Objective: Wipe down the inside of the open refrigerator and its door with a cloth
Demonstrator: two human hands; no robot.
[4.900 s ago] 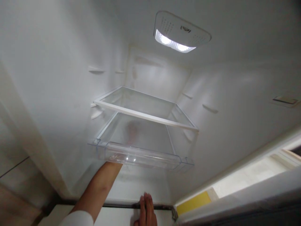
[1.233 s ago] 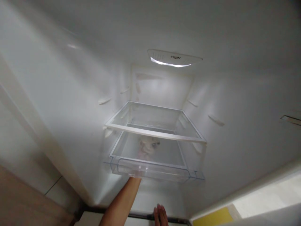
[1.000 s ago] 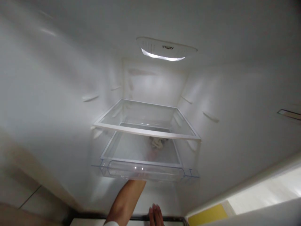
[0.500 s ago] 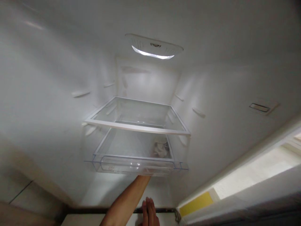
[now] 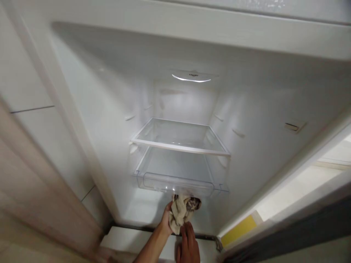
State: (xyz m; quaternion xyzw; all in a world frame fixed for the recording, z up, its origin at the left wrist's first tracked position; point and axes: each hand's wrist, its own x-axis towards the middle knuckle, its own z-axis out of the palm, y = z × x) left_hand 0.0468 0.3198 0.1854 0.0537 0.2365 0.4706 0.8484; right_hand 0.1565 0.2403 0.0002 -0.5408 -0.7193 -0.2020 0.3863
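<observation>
I am looking up into a white fridge compartment. My left hand (image 5: pixel 166 220) is closed around a crumpled beige cloth (image 5: pixel 181 212), held just below the front of the clear plastic drawer (image 5: pixel 178 182). My right hand (image 5: pixel 188 245) lies flat with its fingers stretched up, on the dark front ledge (image 5: pixel 137 228) right under the cloth and almost touching it. A glass shelf with a white front rim (image 5: pixel 179 148) sits above the drawer. Nothing lies on the shelf or in the drawer.
A lit lamp (image 5: pixel 192 77) is set in the compartment's ceiling. White ribs stick out of both side walls. The fridge door (image 5: pixel 290 215), with a yellow label (image 5: pixel 238 231), stands open at the right. A wooden panel (image 5: pixel 30 204) is at the left.
My left hand has drawn back out from behind the drawer and come down in front of it with the cloth. The view has pulled back and dropped. My right hand stays on the ledge.
</observation>
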